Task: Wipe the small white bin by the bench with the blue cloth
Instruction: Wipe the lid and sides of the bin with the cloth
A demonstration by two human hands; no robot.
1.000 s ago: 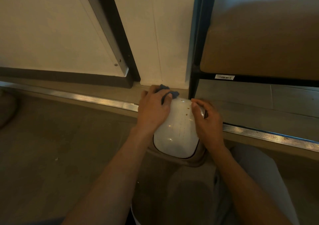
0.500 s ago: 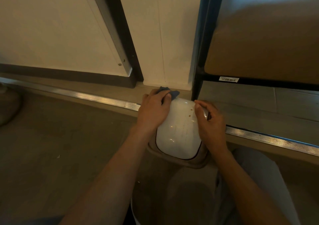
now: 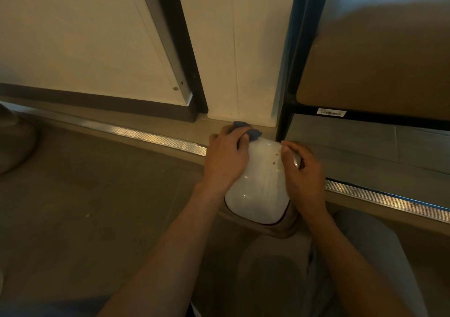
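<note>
Glossy white plastic bin (image 3: 260,185); soft blue cloth (image 3: 253,133); ribbed metal floor strip (image 3: 155,136).

Only one printed item: a small white sticker (image 3: 332,112) on the black lower rail of the bench frame (image 3: 389,119), at the right. Carries a barcode and a line of tiny print, both too small and blurred to read. No other lettering, brand, number or sign legible anywhere

Dim warm light, soft blur (edges bowed), glints on bin lid (image 3: 260,182).
</note>
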